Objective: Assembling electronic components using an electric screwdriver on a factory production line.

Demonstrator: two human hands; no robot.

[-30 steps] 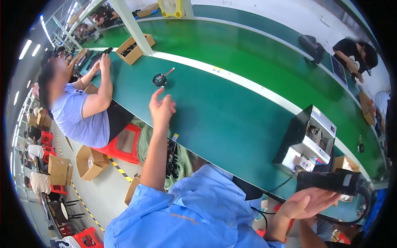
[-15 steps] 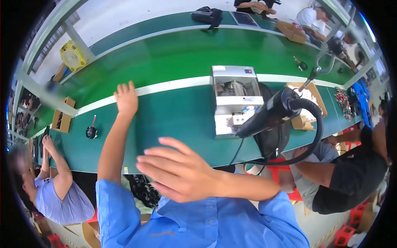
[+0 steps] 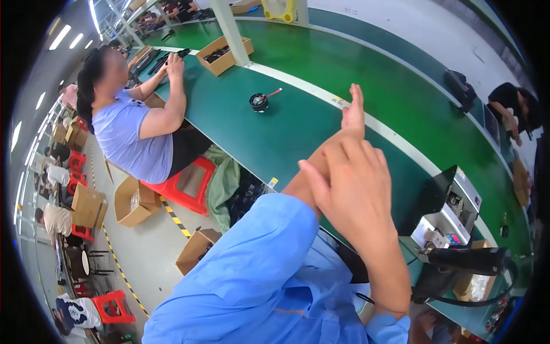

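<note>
My left hand (image 3: 354, 112) is stretched out over the green bench (image 3: 309, 129), seen edge-on, fingers extended and nothing in it. In front of my left forearm is my right hand (image 3: 358, 186), its back toward me, thumb apart and fingers slightly bent, holding nothing. Whether it rests on the forearm or hovers just above it, I cannot tell. A small round black part (image 3: 259, 103) with a red wire lies on the bench, left of my left hand. To the right of my right hand stands a grey metal machine (image 3: 458, 200) with a windowed top.
At the left, a co-worker in a lilac shirt (image 3: 134, 135) sits on a red stool (image 3: 192, 192), handling dark parts. A cardboard box (image 3: 220, 60) stands by the white post (image 3: 229, 28). A black cylindrical tool (image 3: 464, 256) and another box (image 3: 478, 284) are at the lower right.
The view has swung left, so the machine now sits at the far right and the co-worker shows more fully. My right hand has come across in front of my left forearm.
</note>
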